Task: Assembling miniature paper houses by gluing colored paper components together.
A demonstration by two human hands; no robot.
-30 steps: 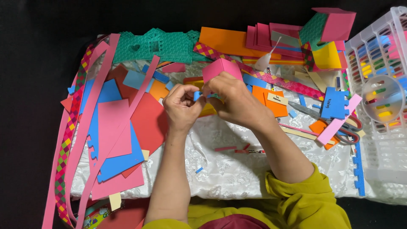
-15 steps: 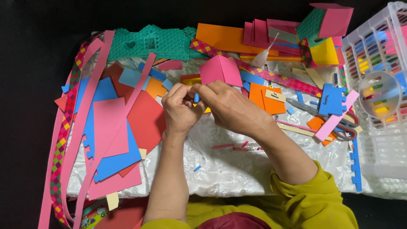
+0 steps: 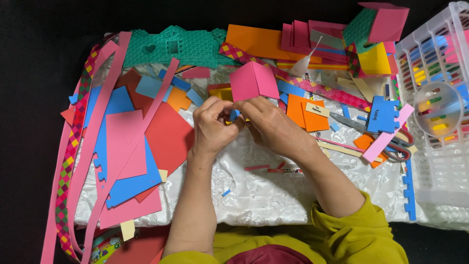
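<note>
At centre, left hand [image 3: 212,128] and right hand [image 3: 271,124] pinch a small blue scrap [image 3: 234,115] between fingertips, pink folded piece [image 3: 253,80] at twelve o'clock. It looks light, bendy foam, best held by its edges.

Looks like a home craft corner: bench [image 3: 273,195] under a white cloth, piled with foam sheets [image 3: 122,142], woven strips [image 3: 68,161], scissors [image 3: 386,139], and a basket [image 3: 439,161] of supplies.

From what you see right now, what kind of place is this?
Probably a craft table at home or in a classroom: coloured foam sheets lie over a white cloth, beside scissors and a white basket.
</note>
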